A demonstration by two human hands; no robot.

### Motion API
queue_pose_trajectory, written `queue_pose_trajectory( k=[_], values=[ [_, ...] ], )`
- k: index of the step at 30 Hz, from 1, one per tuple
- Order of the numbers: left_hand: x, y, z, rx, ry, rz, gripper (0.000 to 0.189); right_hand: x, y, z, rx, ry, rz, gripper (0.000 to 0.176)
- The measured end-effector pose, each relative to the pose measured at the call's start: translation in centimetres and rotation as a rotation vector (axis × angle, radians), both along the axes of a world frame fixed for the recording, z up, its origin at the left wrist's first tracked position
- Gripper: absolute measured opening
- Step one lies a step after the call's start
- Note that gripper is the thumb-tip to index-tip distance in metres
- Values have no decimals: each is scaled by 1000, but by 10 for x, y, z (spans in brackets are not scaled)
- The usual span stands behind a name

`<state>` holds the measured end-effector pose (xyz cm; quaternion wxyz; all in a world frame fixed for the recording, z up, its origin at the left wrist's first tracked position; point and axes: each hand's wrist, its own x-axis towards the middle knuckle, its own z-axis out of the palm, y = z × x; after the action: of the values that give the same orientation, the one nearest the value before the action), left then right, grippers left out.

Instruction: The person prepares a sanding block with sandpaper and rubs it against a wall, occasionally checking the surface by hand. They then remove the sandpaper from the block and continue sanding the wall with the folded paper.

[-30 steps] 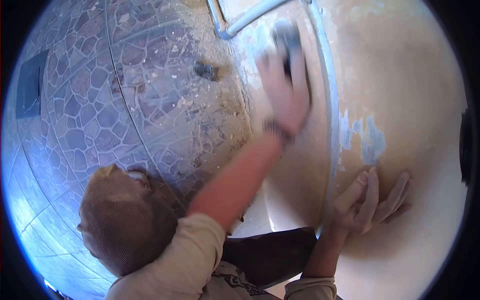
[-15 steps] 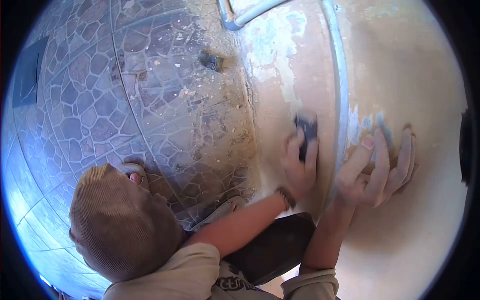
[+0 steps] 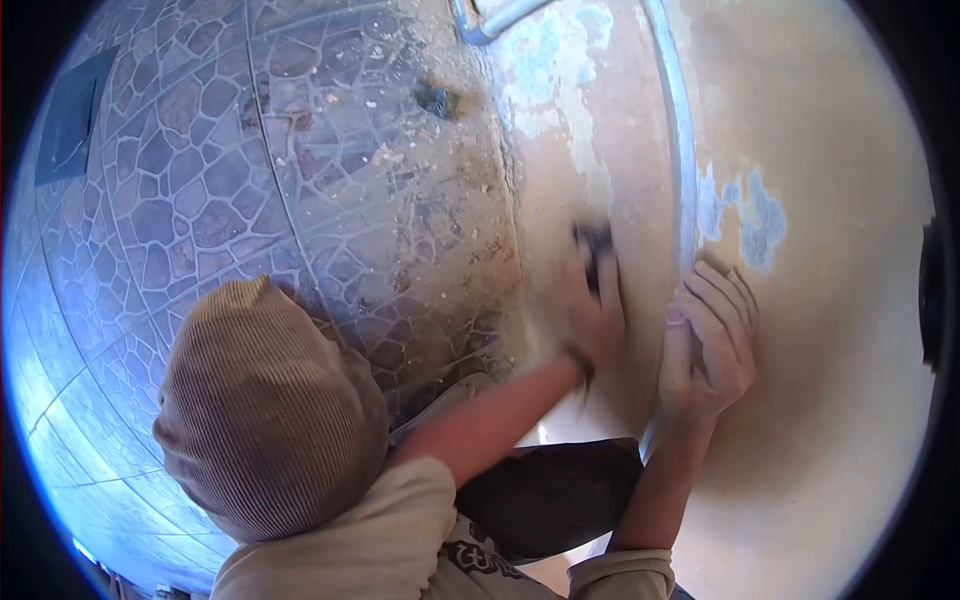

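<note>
My left hand [image 3: 595, 315], a dark band on its wrist, is closed around a small dark block [image 3: 593, 240] held against the lower wall [image 3: 640, 150]. Motion blurs the block and fingertips, so its exact kind does not show. To the right, my right hand [image 3: 712, 345] rests at the pale pipe [image 3: 680, 150] that runs along the wall. Its fingers are curled together on one side, the thumb lying at the pipe; the palm side is hidden. Just beyond these fingers, whitish bare patches [image 3: 762, 222] mark the tan paint.
Stone-patterned floor tiles [image 3: 205, 175] meet the wall at a rough, dusty edge with scattered chips. A dark lump [image 3: 436, 98] lies there. Another pipe [image 3: 510, 18] bends at the top. My knee [image 3: 270, 410] in ribbed brown cloth stands at left, and a dark flat panel [image 3: 75, 115] lies far left.
My right hand has drawn in from the wall to the pipe, and its spread fingers have curled together. My left hand has shifted slightly with the block. The view has moved a little.
</note>
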<state>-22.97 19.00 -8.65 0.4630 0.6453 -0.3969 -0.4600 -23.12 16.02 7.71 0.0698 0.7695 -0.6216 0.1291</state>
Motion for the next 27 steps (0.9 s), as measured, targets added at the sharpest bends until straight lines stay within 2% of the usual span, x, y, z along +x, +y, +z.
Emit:
queue_pose_trajectory(
  k=[2, 3, 4, 5, 8, 9, 11, 13, 15, 17, 21, 23, 26, 27],
  values=[
    [2, -93, -13, 76, 440, 231, 37, -2, 17, 9, 9, -83, -40, 18],
    [16, -141, -25, 140, 406, 193, 42, -2, 25, 13, 3, -128, -54, 18],
    [21, -185, -49, 22, 328, 211, 46, -3, 31, 18, 16, -136, -66, 17],
    [16, -207, -71, 8, 246, 224, 44, -3, 39, 23, 33, -146, -81, 16],
    [10, -95, -32, 80, 308, 87, 38, -7, 36, 30, 9, -186, -61, 17],
    [-4, -35, -28, -28, 220, 105, 34, -8, 33, 27, -2, -212, -38, 17],
    [-16, -6, -35, -104, 179, 133, 29, -11, 27, 21, -67, -220, -17, 18],
    [-11, -27, -30, -16, 268, 123, 26, -10, 33, 19, -54, -213, -11, 18],
    [5, -115, -44, -2, 291, 135, 26, -14, 32, 18, -39, -177, 32, 18],
    [13, -186, -74, -68, 187, 202, 25, -14, 29, 14, -27, -117, 36, 16],
    [4, -69, -51, -65, 212, 44, 28, -13, 20, 8, -59, -108, 55, 15],
    [-6, -2, -47, -71, -12, 56, 28, -8, 9, 1, -40, -20, 48, 16],
    [4, -58, -63, -151, -120, 38, 27, -8, 11, -2, -6, 41, 31, 16],
    [12, -100, -65, -75, -95, 22, 28, -9, 12, -2, -6, 50, 30, 16]
  ],
)
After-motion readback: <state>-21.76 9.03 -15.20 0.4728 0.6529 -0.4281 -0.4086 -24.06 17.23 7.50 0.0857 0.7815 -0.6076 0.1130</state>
